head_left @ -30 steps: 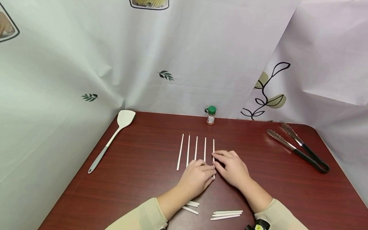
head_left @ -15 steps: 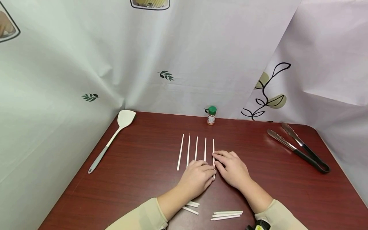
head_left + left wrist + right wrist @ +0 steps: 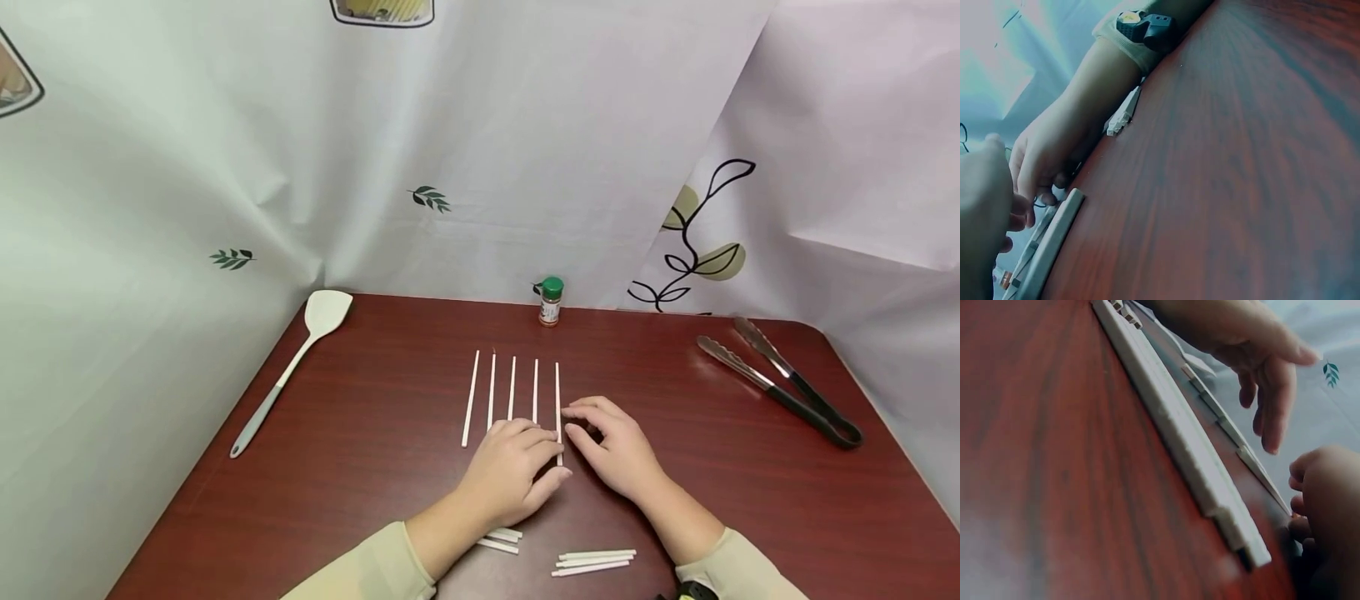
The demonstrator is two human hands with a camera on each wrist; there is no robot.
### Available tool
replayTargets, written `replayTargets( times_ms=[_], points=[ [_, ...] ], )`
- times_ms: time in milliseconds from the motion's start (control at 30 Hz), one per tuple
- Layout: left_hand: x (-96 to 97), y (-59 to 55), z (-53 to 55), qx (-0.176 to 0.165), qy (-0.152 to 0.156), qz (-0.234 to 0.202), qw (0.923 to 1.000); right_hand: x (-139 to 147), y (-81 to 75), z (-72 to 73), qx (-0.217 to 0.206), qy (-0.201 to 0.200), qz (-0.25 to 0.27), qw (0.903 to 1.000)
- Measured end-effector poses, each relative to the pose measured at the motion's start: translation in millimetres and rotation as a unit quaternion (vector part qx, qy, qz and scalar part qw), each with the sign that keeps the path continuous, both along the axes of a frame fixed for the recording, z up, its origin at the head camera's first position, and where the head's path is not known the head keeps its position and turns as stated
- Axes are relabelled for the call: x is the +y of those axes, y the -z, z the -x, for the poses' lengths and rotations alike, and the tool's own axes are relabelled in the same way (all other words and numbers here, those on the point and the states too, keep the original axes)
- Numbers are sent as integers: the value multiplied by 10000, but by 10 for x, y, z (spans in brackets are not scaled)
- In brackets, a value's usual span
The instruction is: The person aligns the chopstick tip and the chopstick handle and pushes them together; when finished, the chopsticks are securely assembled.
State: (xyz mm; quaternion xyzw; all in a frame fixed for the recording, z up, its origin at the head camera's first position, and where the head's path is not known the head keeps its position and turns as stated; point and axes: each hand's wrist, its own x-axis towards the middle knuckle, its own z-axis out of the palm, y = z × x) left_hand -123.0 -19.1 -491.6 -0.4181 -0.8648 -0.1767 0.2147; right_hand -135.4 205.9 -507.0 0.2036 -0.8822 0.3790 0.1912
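Observation:
Several thin white sticks [image 3: 471,398] lie side by side in a row on the dark red table, and the rightmost stick [image 3: 557,387] stands between my hands. My left hand [image 3: 504,475] reaches over the lower ends of the middle sticks and hides them; its fingertips are at the rightmost stick, its thumb spread away. Just right of that stick, my right hand [image 3: 618,450] has loosely bent fingers and a small gap from it. In the right wrist view, the left hand [image 3: 1266,375] has its fingers pointing down and grips nothing.
Near me lie two small piles of white sticks, one pile [image 3: 595,562] before my right forearm, another pile [image 3: 501,542] partly under my left forearm. A white spatula [image 3: 292,360] is at left, a green-capped spice jar [image 3: 551,302] at the back, tongs [image 3: 780,387] at right.
My right fingers have come off the rightmost stick and drawn slightly right. My left thumb has spread away from the fingers. The sticks look unmoved.

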Motion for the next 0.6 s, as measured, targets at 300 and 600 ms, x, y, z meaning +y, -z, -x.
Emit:
replayTargets(
  times_ms=[300,600],
  points=[
    [-138,-51,-67,848,340,-10,9958,37,2,-152,403,-536,419,9969],
    [-287,-12,-82,490,864,-154,9949,129,11,-423,449,-707,473,9954]
  ],
)
